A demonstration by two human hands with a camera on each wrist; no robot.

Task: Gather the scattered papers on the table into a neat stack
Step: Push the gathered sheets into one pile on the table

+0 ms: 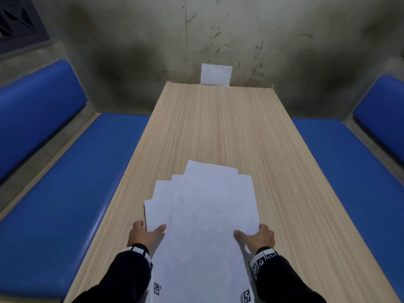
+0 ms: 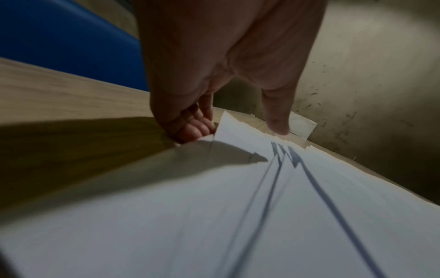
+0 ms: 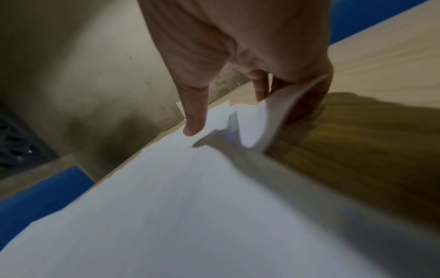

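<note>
Several white papers (image 1: 207,206) lie fanned and overlapping at the near end of the wooden table (image 1: 209,119). My left hand (image 1: 145,234) grips the pile's left edge, thumb on top and fingers curled under the sheets (image 2: 195,129). My right hand (image 1: 258,236) grips the right edge the same way, thumb on top, fingers beneath a lifted edge of paper (image 3: 269,120). The sheets' far corners stick out unevenly. The near end of the pile passes between my dark sleeves and out of view.
Another white sheet (image 1: 216,74) stands against the stained wall at the table's far end. Blue padded benches (image 1: 65,193) (image 1: 349,171) run along both sides of the table. Bare wood stretches from the pile to the wall.
</note>
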